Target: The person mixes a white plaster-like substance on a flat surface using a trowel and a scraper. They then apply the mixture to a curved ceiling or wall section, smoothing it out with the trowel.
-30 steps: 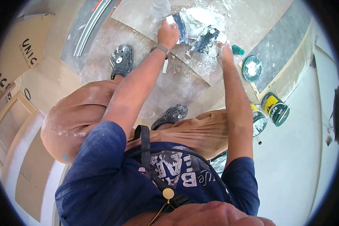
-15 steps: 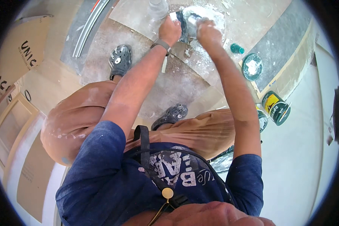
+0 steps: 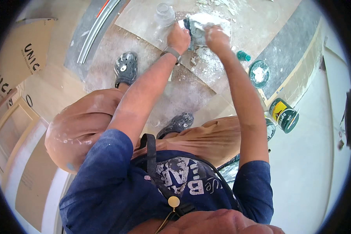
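On a plaster-spattered board [image 3: 136, 17], my left hand [image 3: 178, 39] is closed on a dark, wide putty knife [image 3: 187, 26] whose blade stands to the right of my fingers. My right hand [image 3: 216, 39] is closed on a second scraper whose blade is smeared and hard to make out in white paste [image 3: 206, 19] just right of the first blade. White crumbs [image 3: 204, 58] lie scattered below the paste. A clear plastic jar [image 3: 163, 15] sits left of my hands. To their right are a small teal container [image 3: 243, 55] and a round green lid [image 3: 259, 74] with white residue.
Two green cans [image 3: 284, 116] sit by my right leg. Long white strips [image 3: 95, 35] lie on a grey sheet at upper left. Printed cardboard [image 3: 31, 39] and a wooden frame [image 3: 19, 124] are at left. A dark sheet [image 3: 284, 46] lies at upper right, beside white panels [image 3: 300, 163].
My right hand has swung left from the right edge of the paste to its middle, beside the left blade, covering it with white. Both hands are now slightly lower in view than half a second ago.
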The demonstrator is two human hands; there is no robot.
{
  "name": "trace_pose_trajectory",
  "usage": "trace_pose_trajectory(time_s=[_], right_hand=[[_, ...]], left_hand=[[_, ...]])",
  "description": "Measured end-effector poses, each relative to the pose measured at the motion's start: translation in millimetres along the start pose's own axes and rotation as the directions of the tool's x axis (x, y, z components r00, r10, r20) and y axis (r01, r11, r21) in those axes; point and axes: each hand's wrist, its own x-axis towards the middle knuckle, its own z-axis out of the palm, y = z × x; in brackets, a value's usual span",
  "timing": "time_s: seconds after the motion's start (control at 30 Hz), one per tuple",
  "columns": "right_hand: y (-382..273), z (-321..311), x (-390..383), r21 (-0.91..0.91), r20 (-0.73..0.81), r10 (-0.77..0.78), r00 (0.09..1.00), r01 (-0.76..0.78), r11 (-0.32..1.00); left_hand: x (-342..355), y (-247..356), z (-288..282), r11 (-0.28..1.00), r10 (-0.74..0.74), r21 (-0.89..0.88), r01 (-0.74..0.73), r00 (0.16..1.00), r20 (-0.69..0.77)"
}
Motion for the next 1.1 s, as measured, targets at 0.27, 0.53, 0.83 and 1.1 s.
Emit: trace_pose_trajectory(time_s=[0.27, 0.53, 0.83, 1.1], right_hand=[[33.0, 0.6, -20.1, 0.111, 0.002, -0.080, 0.997, 0.079, 0.991], [42.6, 19.4, 28.7, 0.172, -0.164, 0.154, 0.974, -0.125, 0.977], [50.0, 21.4, 5.3, 0.070, -0.053, -0.089, 0.995, 0.092, 0.993], [39.7, 39.3, -7.6, -0.071, -0.166, 0.057, 0.984, -0.070, 0.995]], left_hand=[[1.1, -2.6, -0.3, 0.999, -0.042, 0.014, 0.043, 0.999, -0.020], [-2.2, 7.1, -1.4, 0.997, -0.063, 0.040, 0.062, 0.998, 0.023], [-1.6, 4.6, -4.8, 0.999, -0.049, 0.013, 0.049, 0.999, 0.017], [0.5, 1.2, -2.2, 1.000, -0.010, -0.005, 0.010, 1.000, 0.003]])
